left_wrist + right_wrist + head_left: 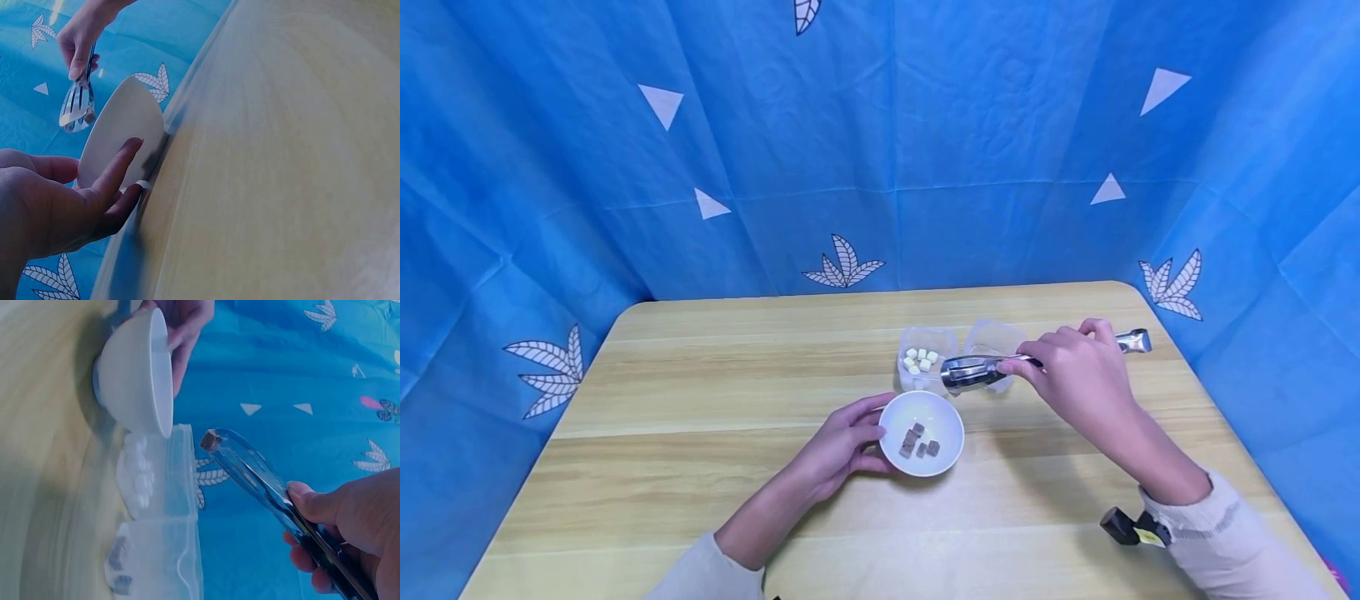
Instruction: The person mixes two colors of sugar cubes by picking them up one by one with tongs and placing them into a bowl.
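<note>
My left hand (838, 450) holds a white bowl (951, 417) by its left side, with fingers and thumb spread round the wall. Several brown cubes (910, 442) lie on the bowl's bottom. In my right hand (1078, 371) is a pair of metal tongs (973, 371), gripped along the arms. Their slotted tips pinch one small brown cube (210, 440), seen in the right wrist view. The tips hang above the clear plastic container (187, 500), just beyond the bowl.
One compartment of the container holds several white cubes (921, 360). In the other, brown cubes (119, 553) show through the wall in the right wrist view. A blue cloth (895, 150) hangs behind the wooden table (700, 400).
</note>
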Demonstrator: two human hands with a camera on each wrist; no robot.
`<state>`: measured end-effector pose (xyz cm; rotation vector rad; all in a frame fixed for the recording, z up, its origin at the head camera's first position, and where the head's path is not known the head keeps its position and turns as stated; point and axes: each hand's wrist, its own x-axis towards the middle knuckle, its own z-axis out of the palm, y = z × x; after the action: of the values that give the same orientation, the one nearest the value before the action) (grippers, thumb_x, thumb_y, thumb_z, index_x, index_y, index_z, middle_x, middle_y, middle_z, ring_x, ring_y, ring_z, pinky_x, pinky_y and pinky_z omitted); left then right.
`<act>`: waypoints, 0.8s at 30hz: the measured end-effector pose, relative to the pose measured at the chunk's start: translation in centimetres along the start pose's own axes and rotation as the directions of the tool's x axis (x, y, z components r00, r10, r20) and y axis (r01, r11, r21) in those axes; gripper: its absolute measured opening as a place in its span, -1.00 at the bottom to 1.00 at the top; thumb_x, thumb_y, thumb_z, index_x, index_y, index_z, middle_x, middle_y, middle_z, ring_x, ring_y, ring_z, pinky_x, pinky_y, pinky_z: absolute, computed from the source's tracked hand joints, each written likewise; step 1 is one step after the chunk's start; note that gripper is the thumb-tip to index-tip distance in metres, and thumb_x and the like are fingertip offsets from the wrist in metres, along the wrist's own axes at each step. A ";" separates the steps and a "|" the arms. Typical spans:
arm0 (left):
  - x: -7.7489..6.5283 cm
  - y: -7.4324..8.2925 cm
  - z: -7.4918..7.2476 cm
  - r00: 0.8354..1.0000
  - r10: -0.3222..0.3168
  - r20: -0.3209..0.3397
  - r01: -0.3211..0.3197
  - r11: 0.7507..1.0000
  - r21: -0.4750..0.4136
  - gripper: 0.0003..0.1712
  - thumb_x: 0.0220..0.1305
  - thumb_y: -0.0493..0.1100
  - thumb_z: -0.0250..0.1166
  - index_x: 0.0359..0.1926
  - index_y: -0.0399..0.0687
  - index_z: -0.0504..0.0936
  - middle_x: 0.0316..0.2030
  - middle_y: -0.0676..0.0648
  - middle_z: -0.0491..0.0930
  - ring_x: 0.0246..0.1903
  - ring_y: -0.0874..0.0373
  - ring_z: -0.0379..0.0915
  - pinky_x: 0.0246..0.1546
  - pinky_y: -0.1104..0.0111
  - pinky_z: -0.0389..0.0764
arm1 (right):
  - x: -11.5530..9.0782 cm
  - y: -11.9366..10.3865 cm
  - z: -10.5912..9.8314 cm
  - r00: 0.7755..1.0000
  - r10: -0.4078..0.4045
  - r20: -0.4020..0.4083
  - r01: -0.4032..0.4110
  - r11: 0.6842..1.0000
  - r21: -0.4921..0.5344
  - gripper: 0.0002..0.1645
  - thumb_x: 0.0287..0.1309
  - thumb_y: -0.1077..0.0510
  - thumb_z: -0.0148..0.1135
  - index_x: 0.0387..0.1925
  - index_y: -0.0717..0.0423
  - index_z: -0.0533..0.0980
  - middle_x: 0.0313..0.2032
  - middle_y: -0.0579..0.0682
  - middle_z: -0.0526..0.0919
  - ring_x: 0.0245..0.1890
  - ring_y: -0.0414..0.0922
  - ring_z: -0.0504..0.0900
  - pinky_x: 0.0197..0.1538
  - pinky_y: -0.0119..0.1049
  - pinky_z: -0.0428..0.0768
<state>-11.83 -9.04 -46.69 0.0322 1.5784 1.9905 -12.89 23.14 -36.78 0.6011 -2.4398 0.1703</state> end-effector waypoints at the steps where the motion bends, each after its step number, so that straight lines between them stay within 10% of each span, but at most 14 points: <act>1: 0.0 0.0 0.0 1.000 0.000 -0.001 0.000 1.000 0.000 -0.30 0.45 -0.38 0.06 0.57 -0.13 0.23 0.47 -0.39 0.32 0.09 -0.07 0.65 -0.03 0.06 0.84 | 0.0 -0.2 0.1 1.000 -0.007 -0.002 0.007 1.000 0.001 -0.63 -0.02 -0.19 0.54 -0.44 0.04 0.79 -0.57 0.00 0.77 -0.52 -0.04 0.68 -0.12 0.05 0.43; 24: 0.0 0.1 0.2 1.000 -0.005 0.003 0.005 1.000 -0.006 -0.30 0.45 -0.38 0.06 0.57 -0.14 0.23 0.47 -0.39 0.33 0.09 -0.08 0.65 -0.02 0.07 0.84 | -0.5 -1.6 1.4 0.994 -0.051 0.095 0.050 0.999 0.008 -0.63 0.04 -0.24 0.50 -0.40 -0.04 0.78 -0.55 -0.07 0.77 -0.49 -0.09 0.66 -0.08 -0.04 0.40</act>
<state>-11.81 -8.94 -46.50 0.0290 1.5692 1.9897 -12.60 21.54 -38.23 0.6872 -2.5133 0.1304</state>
